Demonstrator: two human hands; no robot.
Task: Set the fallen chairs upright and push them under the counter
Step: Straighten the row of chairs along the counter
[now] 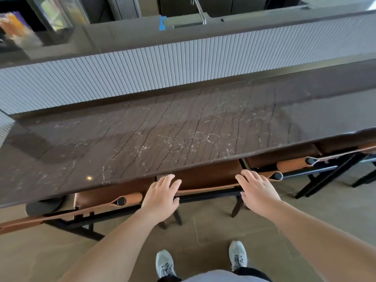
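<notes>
Three chairs with brown leather seats and black frames stand upright along the brown marble counter [162, 139], their seats tucked under its front edge. The middle chair [207, 179] is right in front of me. My left hand [162, 197] rests on the left end of its backrest, fingers spread and fairly straight. My right hand [257, 190] lies on the right end the same way. The left chair [105, 197] and the right chair [291, 164] stand on either side, untouched.
Behind the counter rises a white ribbed panel [183, 64] with a higher ledge, a sink tap [200, 11] and a blue item [162, 23]. A round dark base [43, 206] sits on the floor at left. My shoes [201, 259] stand on the tan floor.
</notes>
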